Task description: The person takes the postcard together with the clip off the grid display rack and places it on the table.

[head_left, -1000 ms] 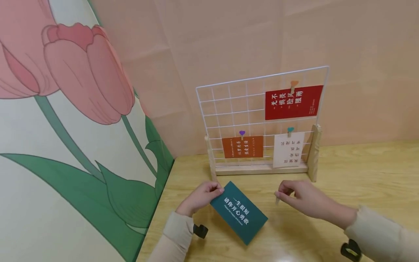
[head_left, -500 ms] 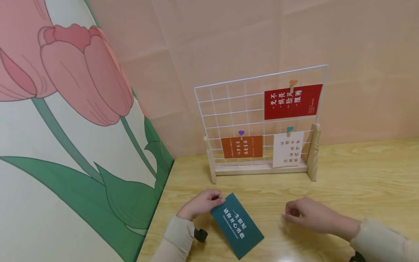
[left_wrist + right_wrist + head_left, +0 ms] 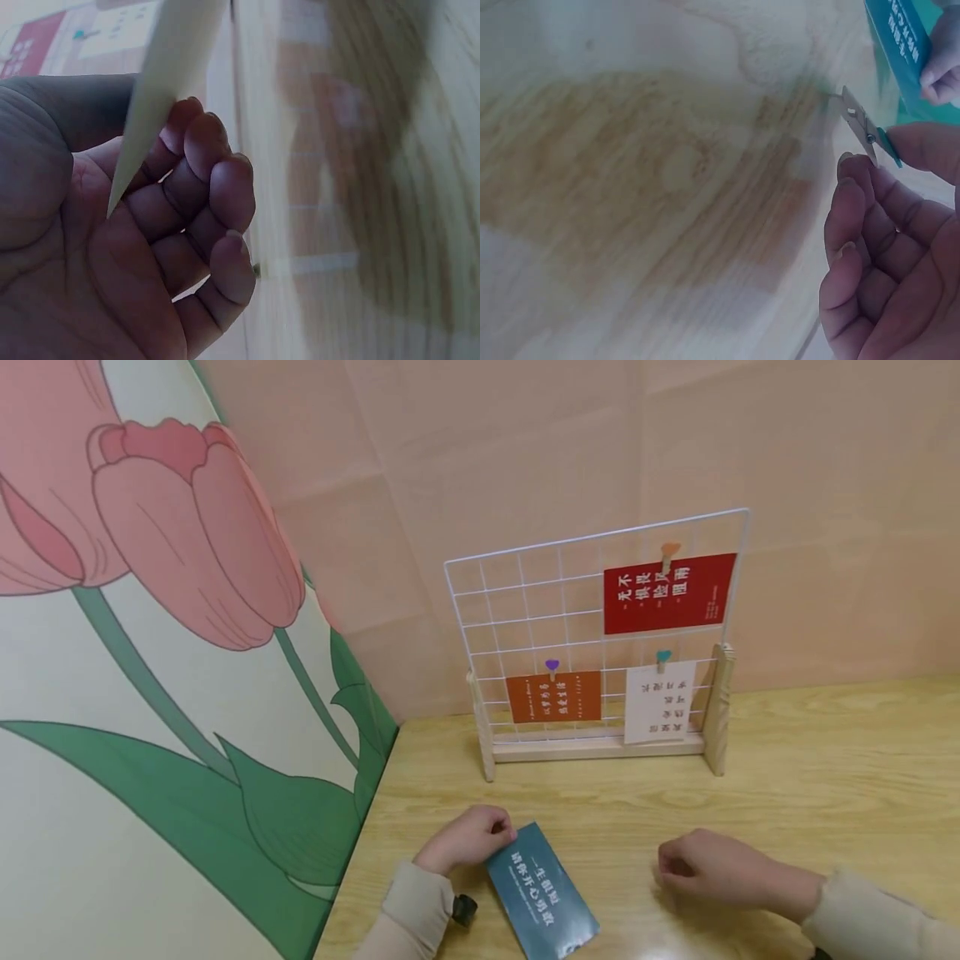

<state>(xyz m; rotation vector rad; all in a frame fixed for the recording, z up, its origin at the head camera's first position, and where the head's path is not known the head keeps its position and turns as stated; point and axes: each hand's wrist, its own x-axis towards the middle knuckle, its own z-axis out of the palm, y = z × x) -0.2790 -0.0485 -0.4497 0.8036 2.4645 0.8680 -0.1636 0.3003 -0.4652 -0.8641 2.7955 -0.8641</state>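
Note:
My left hand (image 3: 467, 841) pinches the upper left corner of a dark teal card (image 3: 542, 897) with white lettering, low over the wooden table. In the left wrist view the card's pale underside (image 3: 166, 75) shows between thumb and curled fingers. Farther right, my right hand (image 3: 722, 870) holds a small wooden clothespin (image 3: 862, 127) between thumb and fingertips. That clothespin has a teal piece on one leg, and its tip points away from the fingers. The head view hides it behind the hand.
Behind the hands stands a white wire grid (image 3: 517, 614) in a wooden base (image 3: 600, 749). Clipped to it are a red card (image 3: 697, 597), an orange card (image 3: 528, 700) and a white card (image 3: 645, 710), each under a heart clothespin. A tulip-print panel (image 3: 225, 543) borders the left.
Both hands have come down and nearer to me, the card and the clothespin with them. The card lies flatter and shinier. The grid and its cards have stayed put.

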